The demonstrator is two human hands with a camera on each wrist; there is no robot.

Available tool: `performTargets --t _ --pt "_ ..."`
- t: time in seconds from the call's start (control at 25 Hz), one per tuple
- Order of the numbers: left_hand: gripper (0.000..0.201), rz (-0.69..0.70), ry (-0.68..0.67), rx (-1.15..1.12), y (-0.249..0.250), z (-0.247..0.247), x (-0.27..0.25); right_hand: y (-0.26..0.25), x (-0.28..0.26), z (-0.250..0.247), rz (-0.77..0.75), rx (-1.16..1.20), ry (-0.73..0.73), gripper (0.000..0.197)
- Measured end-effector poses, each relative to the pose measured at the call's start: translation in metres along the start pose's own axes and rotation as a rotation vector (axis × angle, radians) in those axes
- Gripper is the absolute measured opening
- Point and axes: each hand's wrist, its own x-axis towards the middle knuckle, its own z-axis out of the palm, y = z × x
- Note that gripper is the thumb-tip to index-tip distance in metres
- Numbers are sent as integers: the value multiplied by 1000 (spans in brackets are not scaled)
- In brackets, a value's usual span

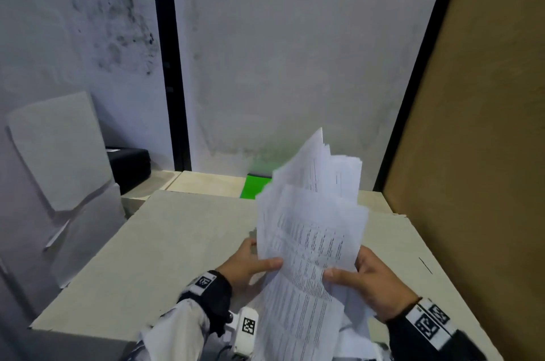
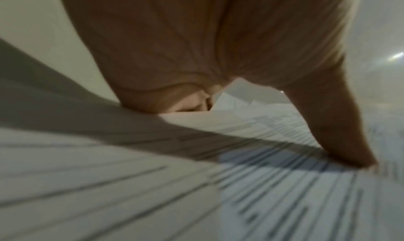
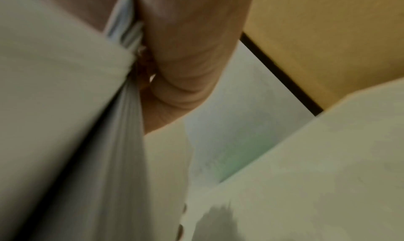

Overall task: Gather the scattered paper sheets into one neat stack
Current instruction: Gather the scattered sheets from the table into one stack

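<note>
A loose bundle of printed white paper sheets (image 1: 312, 231) is held up above the grey table (image 1: 165, 242), fanned unevenly, its top corners splayed. My left hand (image 1: 250, 263) grips the bundle's left edge, thumb on the front. My right hand (image 1: 371, 281) grips its right edge, thumb across the printed face. In the left wrist view the paper sheets (image 2: 262, 184) fill the lower frame under my left hand (image 2: 196, 54). The right wrist view has the sheets' edges (image 3: 122, 141) pinched against my right hand (image 3: 186, 54). More white sheets (image 1: 351, 337) lie below the bundle by the table's near edge.
A brown board (image 1: 477, 124) stands along the right side. A green object (image 1: 253, 188) lies at the back of the table, partly behind the sheets. A black box (image 1: 129, 166) and grey leaning panels (image 1: 62, 151) are at the left. The white wall (image 1: 295, 51) rises behind.
</note>
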Motion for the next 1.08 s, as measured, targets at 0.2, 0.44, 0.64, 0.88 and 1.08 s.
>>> performTargets --t 0.2,0.44,0.64,0.88,1.08 --pt "95 408 75 124 59 -14 -9 -30 11 -5 -158 -155 60 44" --pt "90 582 136 288 82 -31 -14 -18 24 3 -201 -185 207 33" --pt "67 616 285 203 62 -21 -11 6 28 -4 -145 -221 332 31" --pt "50 720 268 322 69 1 -14 14 37 4 -144 -204 553 25" --pt "48 783 304 531 76 8 -18 1 40 30 -222 -215 677 30"
